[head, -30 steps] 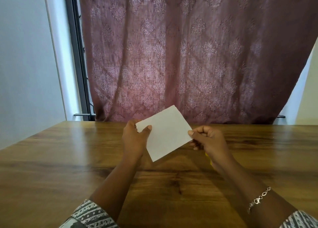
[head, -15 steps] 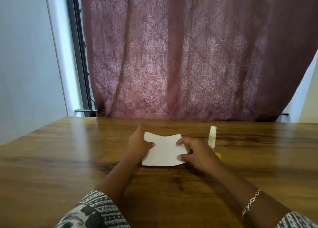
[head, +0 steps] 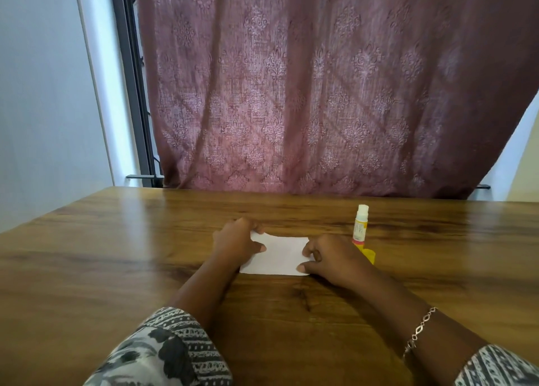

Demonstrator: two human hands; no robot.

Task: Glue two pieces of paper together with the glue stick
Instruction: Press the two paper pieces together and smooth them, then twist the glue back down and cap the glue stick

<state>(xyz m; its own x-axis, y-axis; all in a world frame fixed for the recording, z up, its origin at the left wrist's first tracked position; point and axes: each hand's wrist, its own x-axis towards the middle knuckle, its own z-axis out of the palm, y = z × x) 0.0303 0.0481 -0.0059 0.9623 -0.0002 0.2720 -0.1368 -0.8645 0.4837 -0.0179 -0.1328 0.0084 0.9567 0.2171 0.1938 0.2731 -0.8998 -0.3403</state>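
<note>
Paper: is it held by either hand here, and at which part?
The left hand pinches the paper at its left end; the right hand rests thumb and fingertips on its right end, grip unclear. It lies on the table.

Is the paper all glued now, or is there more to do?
Nearly, it seems. Done: the glue stick stands open, its yellow cap off beside it. In hand: the left hand and right hand hold the white paper flat on the table; I cannot tell whether two sheets are there. Left: probably press it smooth and recap the glue stick.
</note>
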